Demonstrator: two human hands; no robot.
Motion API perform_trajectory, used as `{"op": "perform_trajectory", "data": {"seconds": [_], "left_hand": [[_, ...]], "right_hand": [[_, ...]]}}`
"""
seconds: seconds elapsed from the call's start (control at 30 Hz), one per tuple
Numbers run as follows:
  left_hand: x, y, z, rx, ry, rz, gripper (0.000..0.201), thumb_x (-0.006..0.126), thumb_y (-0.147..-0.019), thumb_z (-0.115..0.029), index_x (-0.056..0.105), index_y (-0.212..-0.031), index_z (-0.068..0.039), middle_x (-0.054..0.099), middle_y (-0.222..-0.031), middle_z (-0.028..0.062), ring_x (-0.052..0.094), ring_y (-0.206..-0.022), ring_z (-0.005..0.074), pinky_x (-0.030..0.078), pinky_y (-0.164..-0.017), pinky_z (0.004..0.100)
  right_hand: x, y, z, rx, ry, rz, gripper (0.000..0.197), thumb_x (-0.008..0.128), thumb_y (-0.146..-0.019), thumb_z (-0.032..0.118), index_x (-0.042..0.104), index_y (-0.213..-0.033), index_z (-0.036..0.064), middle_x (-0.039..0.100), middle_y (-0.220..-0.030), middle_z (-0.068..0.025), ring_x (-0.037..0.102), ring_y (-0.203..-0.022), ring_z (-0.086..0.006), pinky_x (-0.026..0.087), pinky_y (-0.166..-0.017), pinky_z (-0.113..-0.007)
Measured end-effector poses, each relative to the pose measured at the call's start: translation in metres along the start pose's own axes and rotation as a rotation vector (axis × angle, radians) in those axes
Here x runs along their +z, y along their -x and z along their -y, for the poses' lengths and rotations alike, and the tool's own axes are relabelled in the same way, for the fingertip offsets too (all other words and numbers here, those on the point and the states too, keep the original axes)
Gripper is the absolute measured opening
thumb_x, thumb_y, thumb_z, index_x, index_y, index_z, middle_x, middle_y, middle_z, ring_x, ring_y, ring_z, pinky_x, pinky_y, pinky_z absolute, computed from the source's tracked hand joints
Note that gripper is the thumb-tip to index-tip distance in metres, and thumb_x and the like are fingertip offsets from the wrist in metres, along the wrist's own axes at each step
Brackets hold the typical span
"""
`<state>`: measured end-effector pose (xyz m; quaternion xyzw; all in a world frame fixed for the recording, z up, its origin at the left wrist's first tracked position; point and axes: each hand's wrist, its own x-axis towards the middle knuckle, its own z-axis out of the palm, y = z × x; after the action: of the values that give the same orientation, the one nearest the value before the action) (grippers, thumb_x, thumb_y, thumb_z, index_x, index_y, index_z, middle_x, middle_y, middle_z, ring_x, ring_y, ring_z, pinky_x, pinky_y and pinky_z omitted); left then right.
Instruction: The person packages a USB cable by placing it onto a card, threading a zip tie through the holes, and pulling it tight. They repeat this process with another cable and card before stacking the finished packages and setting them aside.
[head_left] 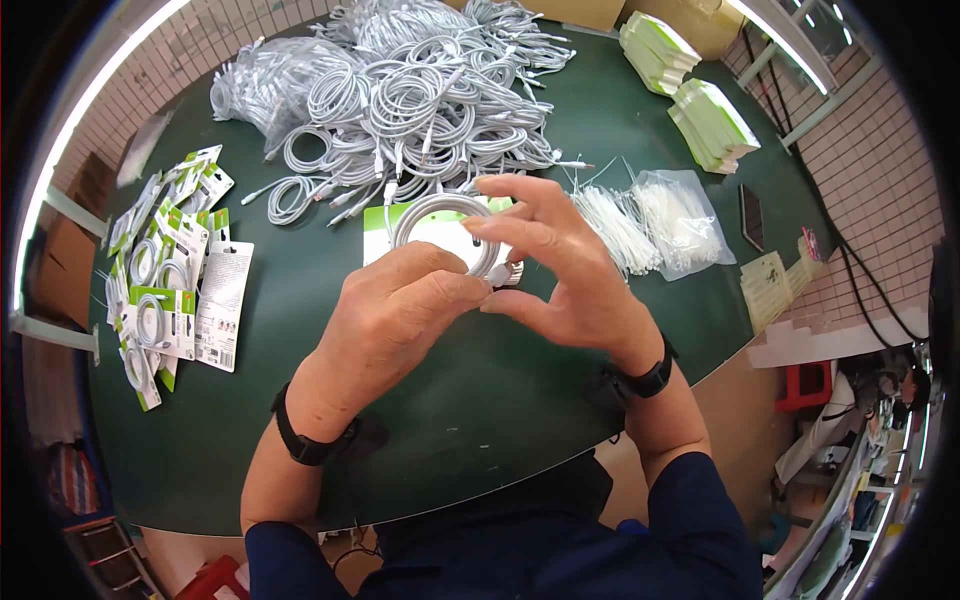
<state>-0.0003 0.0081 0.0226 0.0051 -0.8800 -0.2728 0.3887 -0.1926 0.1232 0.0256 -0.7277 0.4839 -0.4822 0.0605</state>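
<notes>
A coiled light grey cable (404, 222) is held up in front of me over the table. My left hand (395, 305) pinches the lower part of the coil between thumb and fingers. From the other side my right hand (575, 265) arches around the coil, its fingertips on the upper loops and its thumb by the white connector (500, 273) at the lower right. Behind the coil lies a white and green packaging card (376, 243), partly hidden by the hands and the cable.
A large heap of coiled grey cables (410, 100) fills the back. Carded cables (165, 280) are piled at left. To the right lie white cable ties (612, 225), a clear bag of ties (682, 222), a dark phone (750, 216) and stacks of folded cards (712, 122).
</notes>
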Motion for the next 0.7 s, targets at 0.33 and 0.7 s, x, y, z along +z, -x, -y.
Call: {"op": "perform_trajectory", "data": {"seconds": [0.33, 0.7], "left_hand": [[-0.001, 0.003, -0.004, 0.06, -0.031, 0.058, 0.02, 0.075, -0.077, 0.002, 0.068, -0.095, -0.005, 0.064, -0.088, 0.0077, 0.067, -0.08, 0.0273, 0.055, -0.067, 0.0368], [0.0, -0.005, -0.01, 0.104, -0.024, 0.148, 0.02, 0.076, -0.075, 0.002, 0.069, -0.092, -0.005, 0.064, -0.088, 0.0074, 0.066, -0.078, 0.0263, 0.054, -0.063, 0.037]], "right_hand": [[0.014, 0.003, -0.008, -0.082, 0.152, 0.152, 0.054, 0.074, -0.081, -0.002, 0.06, -0.133, 0.0013, 0.063, -0.127, -0.0175, 0.068, -0.106, -0.0376, 0.058, -0.085, -0.043], [-0.015, 0.006, -0.012, 0.034, -0.082, 0.318, 0.037, 0.079, -0.084, 0.005, 0.066, -0.119, 0.0014, 0.069, -0.108, -0.0126, 0.069, -0.088, -0.0319, 0.056, -0.073, -0.038]]}}
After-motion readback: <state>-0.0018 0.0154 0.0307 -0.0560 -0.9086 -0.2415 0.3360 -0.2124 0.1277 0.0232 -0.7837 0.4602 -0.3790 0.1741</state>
